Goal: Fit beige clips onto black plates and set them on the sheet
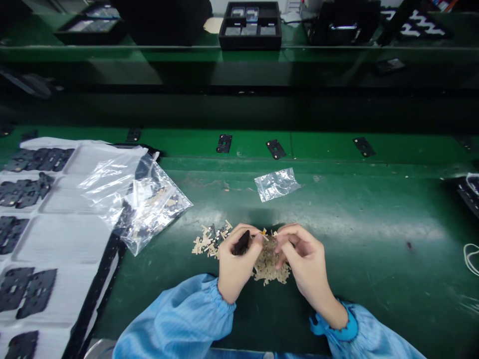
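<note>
My left hand [239, 262] is closed round a black part [241, 243], partly hidden by the fingers, so its exact kind is unclear. At its thumb and fingertip shows a small beige piece [264, 235] with an orange spot. Facing it, my right hand [305, 254] pinches another tiny pale piece [275, 234] between thumb and finger. Both hands are just above a heap of small translucent beige pieces [270, 271] on the green bench [355, 239]. Left of that heap lies a looser pile of beige and dark pieces [211, 239], partly behind my left hand.
On the left, a white compartment tray [71, 239] holds several black plates [37, 291]; a clear bag of small pieces [155, 204] overlaps its edge. A small clear bag [277, 184] lies ahead. Black plates [276, 148] sit along the green strip. A black box [250, 42] stands on the shelf.
</note>
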Demonstrator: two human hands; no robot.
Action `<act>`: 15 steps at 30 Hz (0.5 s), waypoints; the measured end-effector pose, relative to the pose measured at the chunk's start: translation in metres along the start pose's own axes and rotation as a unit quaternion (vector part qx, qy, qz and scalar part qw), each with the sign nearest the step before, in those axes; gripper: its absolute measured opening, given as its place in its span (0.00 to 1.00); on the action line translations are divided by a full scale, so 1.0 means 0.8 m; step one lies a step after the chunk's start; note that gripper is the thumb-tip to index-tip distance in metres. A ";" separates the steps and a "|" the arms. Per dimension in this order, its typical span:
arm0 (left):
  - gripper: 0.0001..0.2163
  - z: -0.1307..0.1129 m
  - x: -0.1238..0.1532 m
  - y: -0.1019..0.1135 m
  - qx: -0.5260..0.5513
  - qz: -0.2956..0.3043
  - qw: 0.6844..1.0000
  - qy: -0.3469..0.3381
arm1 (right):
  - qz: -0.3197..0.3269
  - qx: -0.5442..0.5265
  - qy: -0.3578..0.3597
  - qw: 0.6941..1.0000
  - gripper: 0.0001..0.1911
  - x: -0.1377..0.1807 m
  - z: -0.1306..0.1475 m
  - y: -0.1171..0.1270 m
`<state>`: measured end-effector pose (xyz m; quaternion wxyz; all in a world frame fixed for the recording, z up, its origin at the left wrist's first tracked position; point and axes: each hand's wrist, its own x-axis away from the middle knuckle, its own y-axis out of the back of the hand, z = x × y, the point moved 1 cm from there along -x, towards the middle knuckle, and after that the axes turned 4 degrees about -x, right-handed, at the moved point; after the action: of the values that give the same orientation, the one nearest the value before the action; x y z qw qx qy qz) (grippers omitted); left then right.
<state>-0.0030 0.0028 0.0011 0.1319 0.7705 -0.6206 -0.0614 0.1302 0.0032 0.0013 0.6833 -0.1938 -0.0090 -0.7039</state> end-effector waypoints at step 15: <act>0.04 -0.006 -0.002 0.006 0.007 0.010 1.000 -0.029 | 0.133 0.274 0.147 0.941 0.14 -0.013 0.022 0.017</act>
<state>-0.0065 0.0043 0.0067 0.1093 0.7632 -0.6320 -0.0785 0.1481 0.0172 0.0114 0.7910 0.1074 -0.0753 -0.5976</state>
